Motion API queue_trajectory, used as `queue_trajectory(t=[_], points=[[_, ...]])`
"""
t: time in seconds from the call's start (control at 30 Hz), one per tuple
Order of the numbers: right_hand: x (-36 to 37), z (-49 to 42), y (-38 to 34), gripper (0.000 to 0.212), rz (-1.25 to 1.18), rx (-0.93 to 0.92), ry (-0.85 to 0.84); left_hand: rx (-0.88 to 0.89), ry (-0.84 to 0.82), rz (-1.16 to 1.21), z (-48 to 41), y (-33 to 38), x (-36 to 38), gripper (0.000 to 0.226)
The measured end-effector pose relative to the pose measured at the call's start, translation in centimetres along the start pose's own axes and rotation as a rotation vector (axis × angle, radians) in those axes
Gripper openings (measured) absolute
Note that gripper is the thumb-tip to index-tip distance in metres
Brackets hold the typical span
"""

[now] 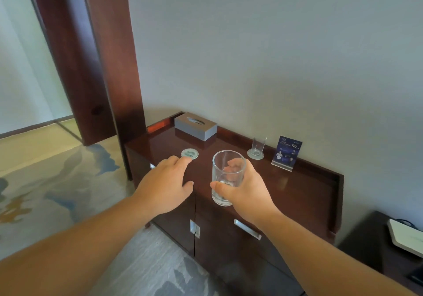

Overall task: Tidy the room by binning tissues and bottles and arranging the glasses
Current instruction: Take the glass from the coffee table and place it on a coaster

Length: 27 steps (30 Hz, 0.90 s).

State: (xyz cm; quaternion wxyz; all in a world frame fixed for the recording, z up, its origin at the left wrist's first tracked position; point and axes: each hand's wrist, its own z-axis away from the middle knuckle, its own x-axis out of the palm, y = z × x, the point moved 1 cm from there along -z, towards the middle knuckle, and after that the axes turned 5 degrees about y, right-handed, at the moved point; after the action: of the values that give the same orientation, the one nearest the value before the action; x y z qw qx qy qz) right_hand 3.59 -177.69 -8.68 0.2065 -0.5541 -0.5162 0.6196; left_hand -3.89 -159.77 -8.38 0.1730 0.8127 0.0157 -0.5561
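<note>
Our right grip [242,188] curls round a glass [227,172] by the counter [297,188]. Our left grip [167,181] lies spread flat, just beside a coaster [189,153].

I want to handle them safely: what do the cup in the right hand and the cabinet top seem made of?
The cup looks like clear glass: the right hand shows through it. The cabinet top seems dark varnished wood: it mirrors the tissue box.
</note>
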Motion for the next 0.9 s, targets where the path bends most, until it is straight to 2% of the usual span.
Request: queue_trajectory(t=[0.33,0.63,0.9], points=[[1.6,-9.5,1.2,0.069,0.004,0.069,0.067,0.066,-0.011,0.035,-10.4,-3.3,3.6,0.057],[0.7,-19.6,4.3,0.066,0.004,0.041,0.092,0.058,-0.025,-0.003,-19.7,-3.4,7.1,0.059],[0.8,-25.7,6.8,0.066,-0.017,0.091,0.080,0.063,-0.091,0.018,-25.6,-3.8,10.4,0.055]])
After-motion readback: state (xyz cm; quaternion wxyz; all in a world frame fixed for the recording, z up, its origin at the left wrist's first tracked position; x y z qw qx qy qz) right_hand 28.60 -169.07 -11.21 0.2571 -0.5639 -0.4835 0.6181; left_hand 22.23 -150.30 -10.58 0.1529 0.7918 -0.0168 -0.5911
